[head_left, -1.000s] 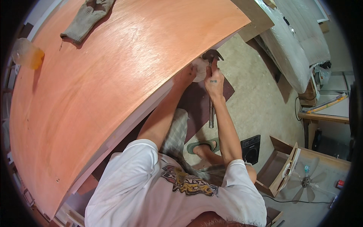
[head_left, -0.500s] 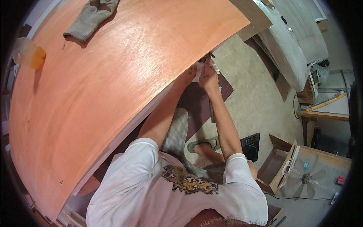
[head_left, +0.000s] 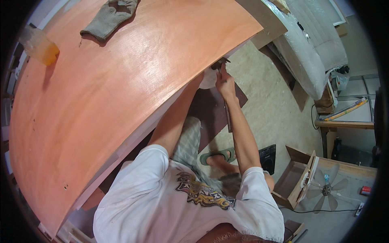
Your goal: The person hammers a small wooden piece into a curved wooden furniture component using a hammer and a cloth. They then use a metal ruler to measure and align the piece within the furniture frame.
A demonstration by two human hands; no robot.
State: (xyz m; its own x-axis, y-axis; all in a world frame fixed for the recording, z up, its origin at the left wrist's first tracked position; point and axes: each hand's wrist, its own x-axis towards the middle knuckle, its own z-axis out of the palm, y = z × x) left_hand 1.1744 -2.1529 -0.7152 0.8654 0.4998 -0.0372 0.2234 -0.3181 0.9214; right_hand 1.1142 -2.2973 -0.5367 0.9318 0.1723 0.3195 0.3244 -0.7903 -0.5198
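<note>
1. At the far left of the desk [head_left: 121, 93], a clear bottle [head_left: 40, 45] with orange liquid stands near the rim, likely set there to be well apart from your arms. The lens blurs its upper part, so you can't tell whether it's capped.
2. To the bottle's right, a grey work glove [head_left: 108, 21] lies flat on the desk, probably put aside since the arms in view are bare. The top of the picture cuts off its fingers.
3. Your left forearm reaches along the desk's near edge, and your left hand goes out of sight beneath it. You can't tell whether that hand is open or closed, or what it touches.
4. Just under the same edge, a pale, rounded thing [head_left: 208, 80] shows between your arms; most of it is covered, so its kind is unclear.
5. The hammer [head_left: 219, 64] is right at the desk's edge, its head partly tucked under. Your right hand [head_left: 225, 84] is wrapped around its handle, close below the head, which likely gives short, careful control in that tight spot. Your forearm hides part of the handle, and whatever the head meets is hidden.
6. Below the desk's edge, a dark brown sheet [head_left: 210, 113] lies on the floor, partly covered by your leg, perhaps as protection.
</note>
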